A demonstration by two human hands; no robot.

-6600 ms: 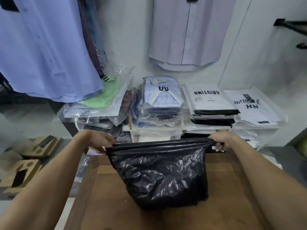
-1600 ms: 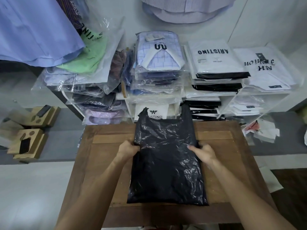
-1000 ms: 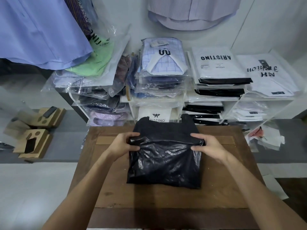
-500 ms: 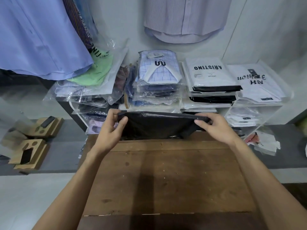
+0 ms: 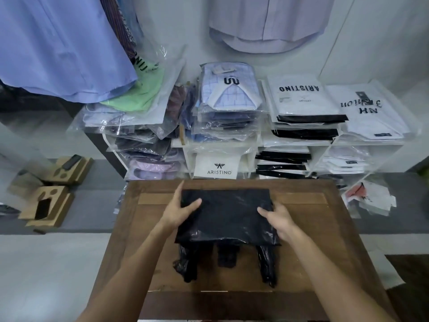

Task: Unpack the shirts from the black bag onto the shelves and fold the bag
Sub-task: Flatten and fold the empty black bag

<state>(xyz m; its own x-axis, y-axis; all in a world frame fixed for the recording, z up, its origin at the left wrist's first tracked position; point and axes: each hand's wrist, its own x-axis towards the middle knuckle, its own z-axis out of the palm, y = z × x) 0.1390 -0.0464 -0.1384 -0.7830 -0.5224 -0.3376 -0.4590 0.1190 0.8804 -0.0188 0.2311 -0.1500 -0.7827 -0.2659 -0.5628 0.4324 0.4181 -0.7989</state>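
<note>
The folded black bag (image 5: 226, 216) lies flat on the table (image 5: 325, 228), long axis left-to-right, handles trailing toward the person, with the left hand (image 5: 180, 211) and right hand (image 5: 277, 220) each grasping one side edge, equally near.

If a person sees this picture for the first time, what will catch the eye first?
First, the black bag, folded flat in the middle of the wooden table, its handles trailing toward the near edge. The left hand and right hand grip its two sides. Behind the table, white shelves hold stacks of packed shirts, and more shirts hang on the wall above.
</note>
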